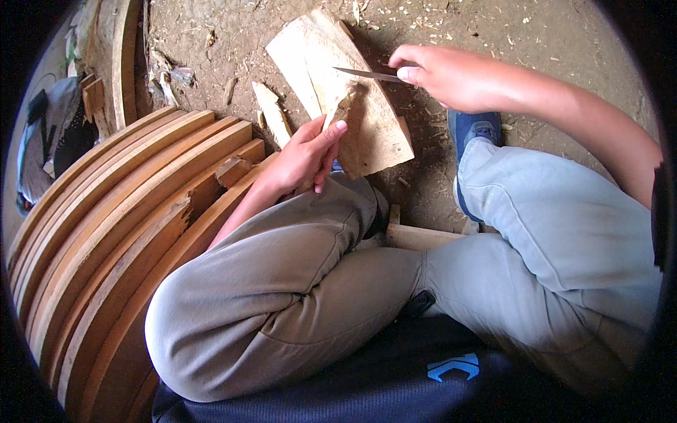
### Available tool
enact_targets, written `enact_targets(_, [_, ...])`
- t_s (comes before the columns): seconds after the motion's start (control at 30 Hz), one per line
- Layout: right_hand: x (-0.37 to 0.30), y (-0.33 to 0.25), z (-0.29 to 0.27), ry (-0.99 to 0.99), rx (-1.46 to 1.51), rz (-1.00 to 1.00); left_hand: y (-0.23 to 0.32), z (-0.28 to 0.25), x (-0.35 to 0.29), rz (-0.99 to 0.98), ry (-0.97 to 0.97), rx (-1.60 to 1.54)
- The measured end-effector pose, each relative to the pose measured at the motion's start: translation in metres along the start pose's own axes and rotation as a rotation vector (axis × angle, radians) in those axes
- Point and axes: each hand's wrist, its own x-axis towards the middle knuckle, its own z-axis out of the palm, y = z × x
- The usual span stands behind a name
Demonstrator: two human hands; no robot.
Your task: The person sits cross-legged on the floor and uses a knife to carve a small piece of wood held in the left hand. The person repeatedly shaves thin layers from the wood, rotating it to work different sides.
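Currently my feed shows left hand (307, 156) clasping stick (343, 106) over pale wood block (375, 125), right hand (448, 76) right of block pinching knife (367, 73).

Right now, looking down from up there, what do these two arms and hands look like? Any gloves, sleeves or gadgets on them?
They're human. The left hand and right hand wear no gloves, and no rings, watch or cables show. The visible stretch of each forearm is uncovered; a dark sleeve edge shows on the right arm.
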Motion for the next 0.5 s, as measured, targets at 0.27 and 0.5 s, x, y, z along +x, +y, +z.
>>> enact_targets(0.27, [-0.007,-0.021,-0.013,-0.152,-0.003,-0.081,0.004,0.004,-0.005,0.023,0.089,0.063])
enact_targets(0.5, [-0.014,-0.035,-0.015,-0.145,-0.385,-0.098,0.005,0.006,-0.005,0.104,0.221,0.082])
